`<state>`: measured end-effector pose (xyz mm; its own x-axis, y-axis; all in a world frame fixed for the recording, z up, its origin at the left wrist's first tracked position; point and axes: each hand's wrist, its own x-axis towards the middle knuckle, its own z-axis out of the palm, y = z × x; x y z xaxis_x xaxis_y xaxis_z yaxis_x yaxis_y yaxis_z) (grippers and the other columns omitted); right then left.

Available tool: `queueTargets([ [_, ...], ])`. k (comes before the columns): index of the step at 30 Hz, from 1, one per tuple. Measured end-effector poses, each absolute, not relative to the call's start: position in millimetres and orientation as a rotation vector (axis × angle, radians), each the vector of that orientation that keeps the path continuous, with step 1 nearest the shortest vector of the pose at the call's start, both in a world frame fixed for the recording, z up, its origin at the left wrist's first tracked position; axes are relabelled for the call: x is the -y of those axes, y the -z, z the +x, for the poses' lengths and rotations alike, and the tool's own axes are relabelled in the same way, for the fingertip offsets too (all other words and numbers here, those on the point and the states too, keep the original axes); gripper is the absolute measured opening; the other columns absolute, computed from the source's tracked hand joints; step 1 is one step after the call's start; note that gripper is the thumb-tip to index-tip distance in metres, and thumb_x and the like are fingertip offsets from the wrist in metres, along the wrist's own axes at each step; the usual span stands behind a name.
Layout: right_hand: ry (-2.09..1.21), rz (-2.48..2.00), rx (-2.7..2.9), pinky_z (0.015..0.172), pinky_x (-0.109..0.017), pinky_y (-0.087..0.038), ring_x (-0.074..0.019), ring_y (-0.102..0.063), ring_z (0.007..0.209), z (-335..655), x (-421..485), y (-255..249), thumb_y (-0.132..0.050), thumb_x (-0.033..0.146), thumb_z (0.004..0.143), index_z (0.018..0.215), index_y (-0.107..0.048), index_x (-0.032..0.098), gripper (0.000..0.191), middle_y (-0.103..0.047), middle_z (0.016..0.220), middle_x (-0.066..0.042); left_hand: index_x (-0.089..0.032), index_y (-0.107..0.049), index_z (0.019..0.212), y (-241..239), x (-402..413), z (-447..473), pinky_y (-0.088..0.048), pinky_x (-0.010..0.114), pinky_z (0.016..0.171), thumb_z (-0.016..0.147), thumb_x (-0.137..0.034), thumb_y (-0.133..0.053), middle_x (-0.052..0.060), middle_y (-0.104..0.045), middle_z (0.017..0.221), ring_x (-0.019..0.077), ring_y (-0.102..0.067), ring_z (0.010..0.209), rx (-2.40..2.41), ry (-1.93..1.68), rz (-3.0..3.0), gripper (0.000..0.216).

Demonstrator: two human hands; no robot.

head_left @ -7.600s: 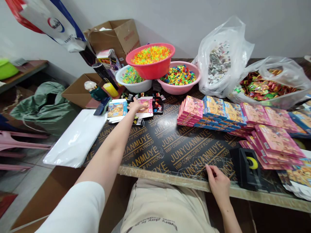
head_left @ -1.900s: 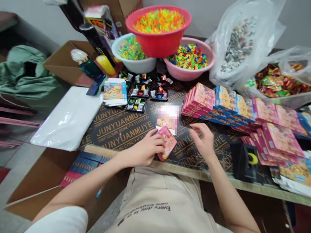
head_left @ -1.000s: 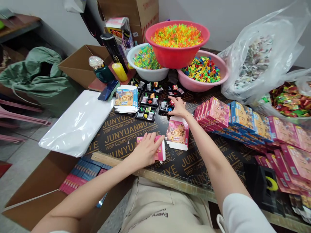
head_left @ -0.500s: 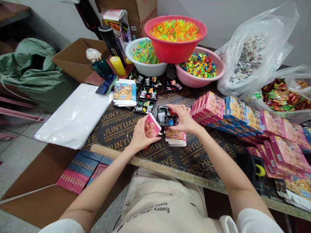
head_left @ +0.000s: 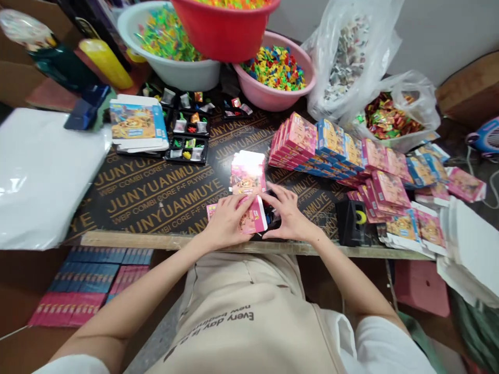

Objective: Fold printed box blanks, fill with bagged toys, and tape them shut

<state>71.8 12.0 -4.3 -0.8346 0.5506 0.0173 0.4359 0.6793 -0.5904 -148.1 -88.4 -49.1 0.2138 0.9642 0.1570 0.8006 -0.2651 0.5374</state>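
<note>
My left hand point(head_left: 227, 218) is closed on a pink printed box point(head_left: 251, 217), its thumb below and its fingers over the top. The box's end faces a black tray point(head_left: 273, 215), which lies partly hidden under my right hand point(head_left: 289, 214). That hand grips the tray between thumb and fingers at the table's front edge. Just beyond, a flattened pink carton point(head_left: 247, 174) lies on the table with glare on it. A bit of pink card also shows left of my left hand.
Several filled black trays point(head_left: 187, 148) and a stack of blue cartons point(head_left: 136, 122) are at back left. Tubs, including a red tub point(head_left: 230, 34), line the rear. Stacked boxes point(head_left: 300, 136) stand to the right. A black tape dispenser point(head_left: 351, 221) sits near the front edge.
My view has shifted right and downward. My hands have come together near the table's front edge, bringing the pink box and the black tray end to end.
</note>
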Motion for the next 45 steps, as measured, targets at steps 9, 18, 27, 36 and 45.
queueTargets([
  [9, -1.068, -1.34, 1.554, 0.094, -0.04, -0.051, -0.0223, -0.063, 0.101, 96.6, 25.8, 54.4, -0.064, 0.046, 0.086, 0.125, -0.07, 0.025, 0.045, -0.065, 0.11, -0.009, -0.016, -0.04, 0.149, 41.9, 78.7, -94.6, -0.039, 0.051, 0.099, 0.069, -0.038, -0.071, 0.021, -0.049, 0.141, 0.0401, -0.048, 0.125, -1.743, -0.661, 2.152, 0.089],
  [18, -1.512, -1.215, 1.282, 0.096, -0.041, -0.051, -0.0242, -0.065, 0.109, 109.5, 30.0, 47.4, -0.063, 0.058, 0.084, 0.108, -0.077, 0.026, 0.042, -0.071, 0.119, -0.007, -0.024, -0.039, 0.152, 33.2, 68.8, -84.0, -0.034, 0.053, 0.113, 0.064, -0.036, -0.077, 0.015, -0.046, 0.147, 0.0364, -0.044, 0.135, -1.339, -0.919, 1.804, 0.097],
  [27, -1.518, -1.286, 0.895, 0.08, -0.036, -0.053, -0.0205, -0.066, 0.078, 96.2, 25.9, 29.5, -0.082, 0.046, 0.063, 0.077, -0.072, 0.021, 0.03, -0.074, 0.078, -0.001, -0.016, -0.074, 0.072, 54.0, 65.9, -68.4, -0.057, 0.037, 0.073, 0.058, -0.058, -0.086, 0.004, -0.07, 0.067, 0.0242, -0.07, 0.073, -0.905, -1.144, 0.572, 0.045],
  [36, -1.452, -1.242, 0.931, 0.085, -0.039, -0.052, -0.024, -0.068, 0.092, 90.6, 33.9, 24.2, -0.059, 0.045, 0.077, 0.099, -0.065, 0.022, 0.032, -0.074, 0.096, -0.005, -0.017, -0.071, 0.063, 39.0, 67.9, -56.7, -0.052, 0.027, 0.066, 0.055, -0.04, -0.087, -0.001, -0.068, 0.062, 0.0144, -0.062, 0.061, -1.001, -1.371, 0.294, 0.03],
  [45, -1.532, -1.157, 0.827, 0.084, -0.034, -0.052, -0.0204, -0.07, 0.081, 95.4, 26.8, 27.8, -0.065, 0.018, 0.061, 0.093, -0.072, 0.023, 0.033, -0.077, 0.082, 0.0, -0.021, -0.076, 0.077, 40.7, 56.5, -54.5, -0.051, 0.024, 0.069, 0.057, -0.021, -0.073, -0.002, -0.073, 0.073, 0.0135, -0.064, 0.069, -1.058, -1.43, 0.5, 0.02],
])
